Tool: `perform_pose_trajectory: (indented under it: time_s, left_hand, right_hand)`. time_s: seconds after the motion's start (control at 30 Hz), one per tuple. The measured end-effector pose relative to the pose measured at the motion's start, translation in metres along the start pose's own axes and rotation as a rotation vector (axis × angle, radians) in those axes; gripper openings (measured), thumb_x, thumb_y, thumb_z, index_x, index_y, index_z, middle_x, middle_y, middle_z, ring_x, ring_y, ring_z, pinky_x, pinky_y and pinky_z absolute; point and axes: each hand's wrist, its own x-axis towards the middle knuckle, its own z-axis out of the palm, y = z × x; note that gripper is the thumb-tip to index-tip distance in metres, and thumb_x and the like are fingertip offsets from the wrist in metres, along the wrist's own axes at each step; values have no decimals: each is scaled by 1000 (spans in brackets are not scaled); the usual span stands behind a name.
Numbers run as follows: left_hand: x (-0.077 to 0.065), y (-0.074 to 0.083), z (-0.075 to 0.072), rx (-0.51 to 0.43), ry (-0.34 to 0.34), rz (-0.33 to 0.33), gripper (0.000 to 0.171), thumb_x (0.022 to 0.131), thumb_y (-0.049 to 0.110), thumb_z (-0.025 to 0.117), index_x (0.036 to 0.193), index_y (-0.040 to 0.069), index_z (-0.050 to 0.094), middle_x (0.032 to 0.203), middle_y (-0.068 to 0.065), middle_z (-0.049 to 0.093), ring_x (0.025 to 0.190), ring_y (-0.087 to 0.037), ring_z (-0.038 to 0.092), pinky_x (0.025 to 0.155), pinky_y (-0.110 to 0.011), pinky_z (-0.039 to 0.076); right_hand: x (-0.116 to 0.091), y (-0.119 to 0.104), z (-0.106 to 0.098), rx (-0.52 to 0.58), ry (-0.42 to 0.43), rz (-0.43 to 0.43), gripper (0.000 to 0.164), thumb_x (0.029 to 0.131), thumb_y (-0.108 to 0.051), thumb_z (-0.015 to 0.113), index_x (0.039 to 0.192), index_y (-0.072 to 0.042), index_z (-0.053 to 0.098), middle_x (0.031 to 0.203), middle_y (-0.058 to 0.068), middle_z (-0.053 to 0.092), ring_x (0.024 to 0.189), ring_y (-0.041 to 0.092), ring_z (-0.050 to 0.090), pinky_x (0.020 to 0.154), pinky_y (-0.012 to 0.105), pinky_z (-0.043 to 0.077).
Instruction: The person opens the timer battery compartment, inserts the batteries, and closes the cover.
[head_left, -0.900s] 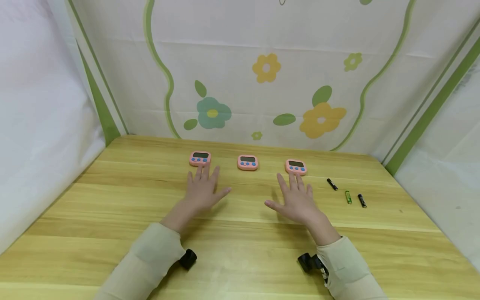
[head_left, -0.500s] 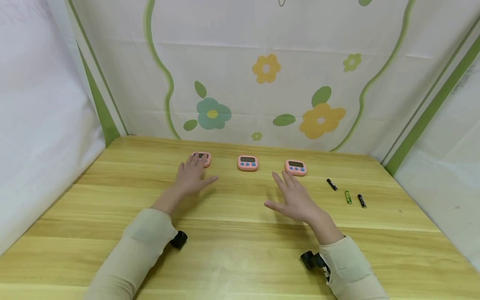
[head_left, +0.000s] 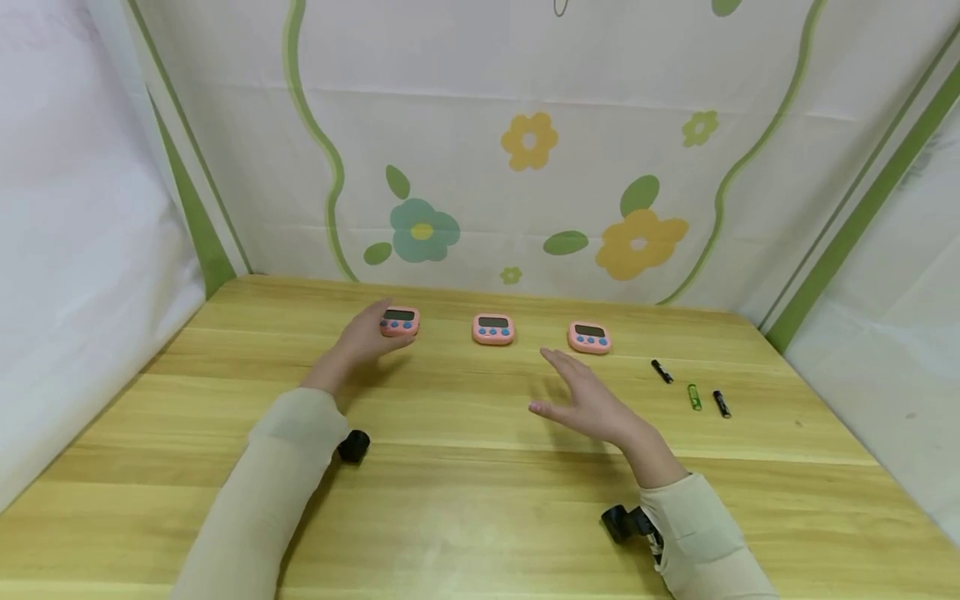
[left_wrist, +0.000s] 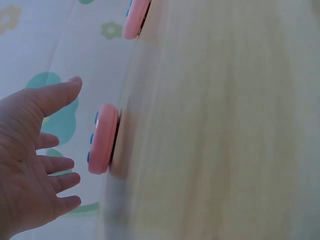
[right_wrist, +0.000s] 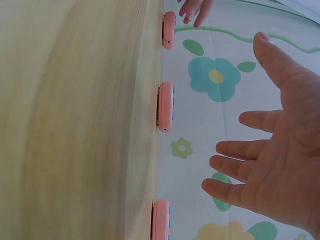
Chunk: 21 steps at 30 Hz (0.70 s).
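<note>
Three pink digital timers with dark screens and blue buttons lie in a row on the wooden table. My left hand (head_left: pixel 365 336) hovers over the left side of the left timer (head_left: pixel 402 322), thumb apart from the fingers. In the left wrist view a gap shows between that hand and the timer (left_wrist: pixel 104 140). The middle timer (head_left: pixel 493 329) lies between my hands. My right hand (head_left: pixel 588 402), fingers extended and thumb spread, is held in the air nearest to the right timer (head_left: pixel 588 337) and holds nothing.
To the right on the table (head_left: pixel 465 500) lie a black battery (head_left: pixel 662 372), a green battery (head_left: pixel 694 397) and another black battery (head_left: pixel 722 404). A white curtain (head_left: pixel 465 158) printed with flowers hangs behind the table's back edge, with white sheeting at both sides.
My left hand has moved left and forward from in front of the left timer to over its left side, turning sideways. My right hand has drawn slightly back from the right timer and tilted.
</note>
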Motion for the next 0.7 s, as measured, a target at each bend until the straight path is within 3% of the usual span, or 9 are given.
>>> perform_pose_trajectory:
  time_s: [0.4,0.53,0.7]
  left_hand:
    - [13,-18,7,-305,12,-86,78,78,21,64,135,-3,16,127,-24,32,99,-30,40,85,-41,36]
    - [16,-24,12,-336,32,-83,79,77,17,65,136,-2,17,131,-24,28,104,-33,37,89,-43,34]
    - [18,-28,15,-297,39,-77,81,75,18,67,135,-3,16,132,-24,26,112,-36,31,93,-45,28]
  right_hand:
    - [-1,3,2,104,-29,41,81,76,-51,56,138,-10,20,137,12,24,122,32,22,95,51,24]
    - [-2,5,1,166,-45,64,79,77,-48,57,137,-10,21,137,11,24,121,32,24,94,51,25]
    - [0,13,2,298,-75,85,75,78,-41,59,136,-7,24,135,12,28,120,30,27,95,50,25]
